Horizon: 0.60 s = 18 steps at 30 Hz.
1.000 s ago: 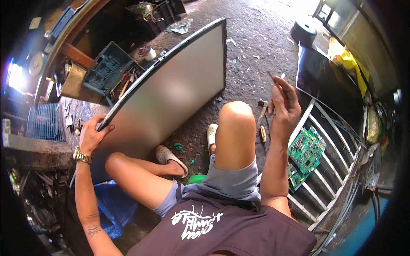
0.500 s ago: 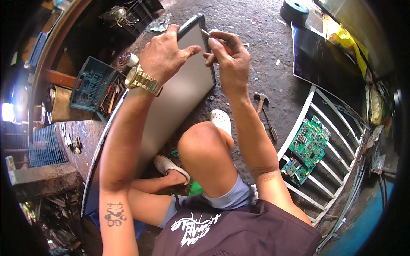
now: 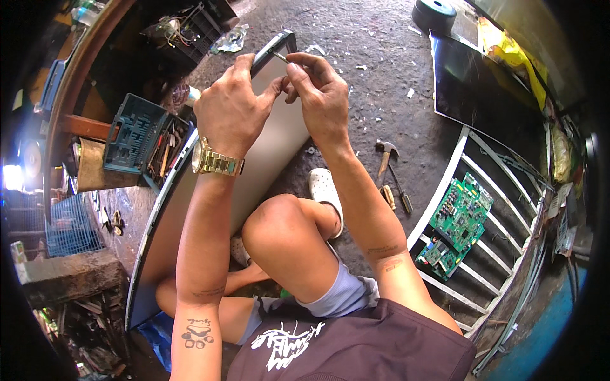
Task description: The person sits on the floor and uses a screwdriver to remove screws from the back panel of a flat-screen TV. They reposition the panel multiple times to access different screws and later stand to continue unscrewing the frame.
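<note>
One slim tool (image 3: 279,57) pinched in one right hand (image 3: 324,98) and one left hand (image 3: 232,108), grip unclear, at one panel (image 3: 273,140).

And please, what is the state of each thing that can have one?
Display panel, tilted
Tool case, open
Black screen, unlit
Circuit board, uncased, on white metal rack
Claw hammer, lying on the floor
Left hand, at the panel's edge
Right hand, pinching a slim tool

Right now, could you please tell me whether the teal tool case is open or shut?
The teal tool case is open: its moulded inside shows, and loose tools lie exposed.
</note>
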Available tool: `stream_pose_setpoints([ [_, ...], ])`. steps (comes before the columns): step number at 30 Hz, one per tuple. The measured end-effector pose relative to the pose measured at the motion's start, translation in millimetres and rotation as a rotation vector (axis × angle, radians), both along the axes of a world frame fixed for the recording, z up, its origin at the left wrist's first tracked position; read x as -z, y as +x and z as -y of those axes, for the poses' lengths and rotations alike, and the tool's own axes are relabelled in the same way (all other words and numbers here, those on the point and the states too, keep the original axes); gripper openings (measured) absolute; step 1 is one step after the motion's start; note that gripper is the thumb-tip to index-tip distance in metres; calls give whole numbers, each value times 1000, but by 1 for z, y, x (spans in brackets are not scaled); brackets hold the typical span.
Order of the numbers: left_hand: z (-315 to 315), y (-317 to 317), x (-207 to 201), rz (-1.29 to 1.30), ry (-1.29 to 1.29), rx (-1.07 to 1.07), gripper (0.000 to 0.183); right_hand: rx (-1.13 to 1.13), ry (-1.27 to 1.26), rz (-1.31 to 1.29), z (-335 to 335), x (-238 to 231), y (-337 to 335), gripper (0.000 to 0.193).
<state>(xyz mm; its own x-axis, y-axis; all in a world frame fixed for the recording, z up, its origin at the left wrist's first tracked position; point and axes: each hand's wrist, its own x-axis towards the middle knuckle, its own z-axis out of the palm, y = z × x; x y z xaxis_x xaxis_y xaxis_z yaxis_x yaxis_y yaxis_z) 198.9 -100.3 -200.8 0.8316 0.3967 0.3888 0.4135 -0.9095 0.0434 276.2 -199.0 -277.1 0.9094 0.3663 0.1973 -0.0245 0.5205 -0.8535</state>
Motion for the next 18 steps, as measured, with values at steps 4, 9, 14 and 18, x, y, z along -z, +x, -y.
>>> stream_pose_setpoints([
  [4,-1,0,0,12,4,12,66,-18,14,-13,2,-2,-1,25],
  [9,1,-1,-1,15,-13,10,65,-15,-4,0,3,-3,0,25],
  [14,3,-1,-2,-8,-26,-13,64,2,-123,23,3,-5,0,23],
  [18,5,-1,-2,-3,-24,-19,65,57,-259,149,6,-14,7,29],
])
